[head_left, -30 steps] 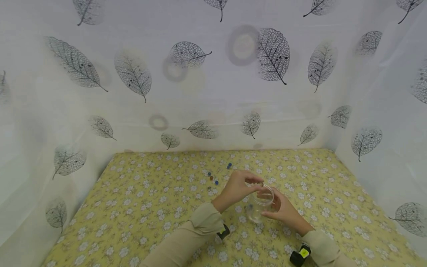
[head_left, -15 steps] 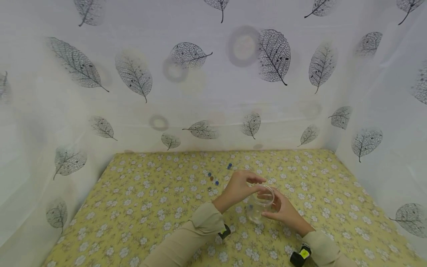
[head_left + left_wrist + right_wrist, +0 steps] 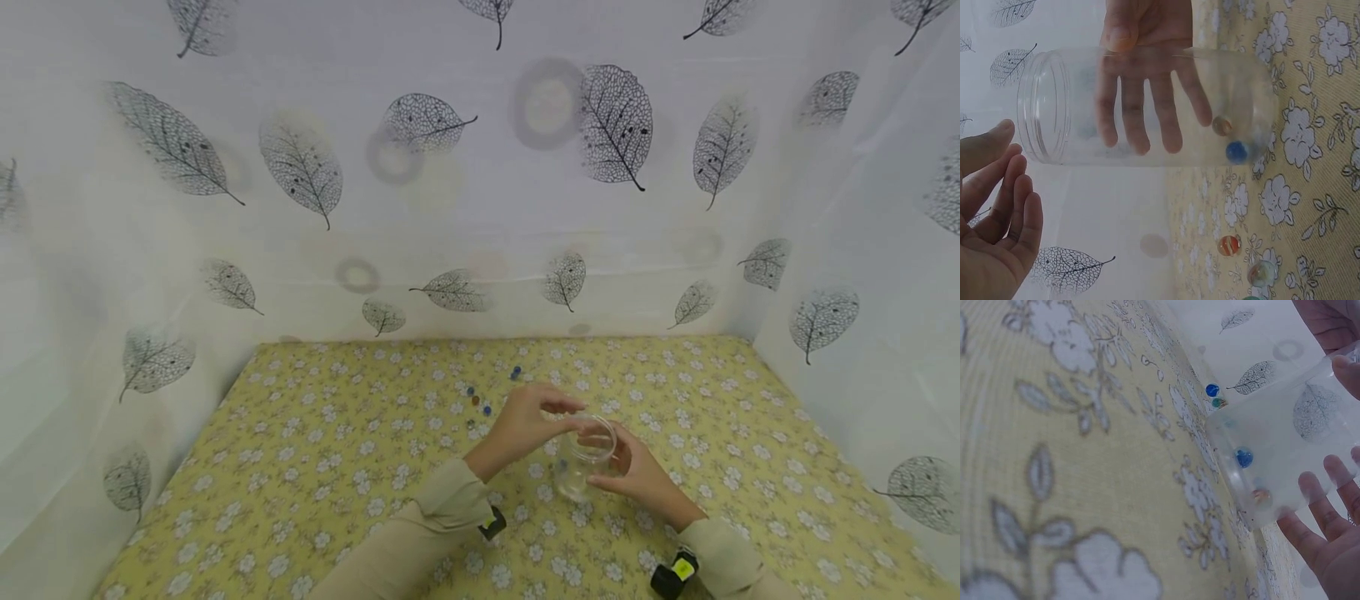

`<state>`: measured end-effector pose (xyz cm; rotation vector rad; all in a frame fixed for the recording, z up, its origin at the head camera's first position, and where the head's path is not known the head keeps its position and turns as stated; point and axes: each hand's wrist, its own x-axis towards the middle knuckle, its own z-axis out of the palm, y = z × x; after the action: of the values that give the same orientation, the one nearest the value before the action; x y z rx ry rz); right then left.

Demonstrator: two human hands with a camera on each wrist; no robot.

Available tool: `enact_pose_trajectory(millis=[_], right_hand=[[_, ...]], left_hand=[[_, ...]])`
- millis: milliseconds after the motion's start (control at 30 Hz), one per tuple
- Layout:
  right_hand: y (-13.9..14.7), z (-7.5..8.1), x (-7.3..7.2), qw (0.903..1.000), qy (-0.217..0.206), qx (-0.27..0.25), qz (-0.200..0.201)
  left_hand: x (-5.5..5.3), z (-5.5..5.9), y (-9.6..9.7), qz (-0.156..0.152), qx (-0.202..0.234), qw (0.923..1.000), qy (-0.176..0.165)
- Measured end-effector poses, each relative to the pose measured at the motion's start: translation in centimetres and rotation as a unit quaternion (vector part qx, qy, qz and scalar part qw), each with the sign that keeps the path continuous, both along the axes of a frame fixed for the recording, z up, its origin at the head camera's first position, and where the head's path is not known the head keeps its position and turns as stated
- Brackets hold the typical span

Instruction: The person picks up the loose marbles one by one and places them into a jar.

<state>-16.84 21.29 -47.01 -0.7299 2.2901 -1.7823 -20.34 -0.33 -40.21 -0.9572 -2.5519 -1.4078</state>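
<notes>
A clear jar [image 3: 572, 482] without a lid stands upright on the flowered cloth. My right hand [image 3: 639, 477] holds it from the right, thumb on the near side and fingers spread along the wall; they show through the jar [image 3: 1082, 119] in the left wrist view. Near the jar's bottom lie a blue marble [image 3: 1236, 152] and a brownish marble [image 3: 1222, 126]. Beside the open mouth is my left hand [image 3: 525, 423], fingers loosely bent and thumb close to the index tip. Nothing shows between those fingers in the left wrist view.
Left of and behind the jar, several loose marbles lie on the yellow cloth [image 3: 337, 492], among them a blue marble [image 3: 487, 411] and an orange marble [image 3: 1229, 245]. White leaf-printed curtains [image 3: 480, 217] enclose the back and both sides.
A small dark marble at my left fingertips a second ago is gone from them. My left hand has drawn slightly left from the jar's mouth; the right hand and jar have stayed put.
</notes>
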Motion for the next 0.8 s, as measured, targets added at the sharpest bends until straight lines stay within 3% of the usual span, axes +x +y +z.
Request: enact_pose_trajectory(millis=[567, 800], right_hand=[[-0.2, -0.1, -0.3, 0.9999, 0.011, 0.009, -0.003], [-0.3, 0.0, -0.3, 0.9999, 0.002, 0.013, -0.009]], left_hand=[[0.5, -0.6, -3.1, 0.057, 0.025, 0.9975, -0.033], [0.6, -0.2, -4.0, 0.085, 0.03, 0.995, -0.044]])
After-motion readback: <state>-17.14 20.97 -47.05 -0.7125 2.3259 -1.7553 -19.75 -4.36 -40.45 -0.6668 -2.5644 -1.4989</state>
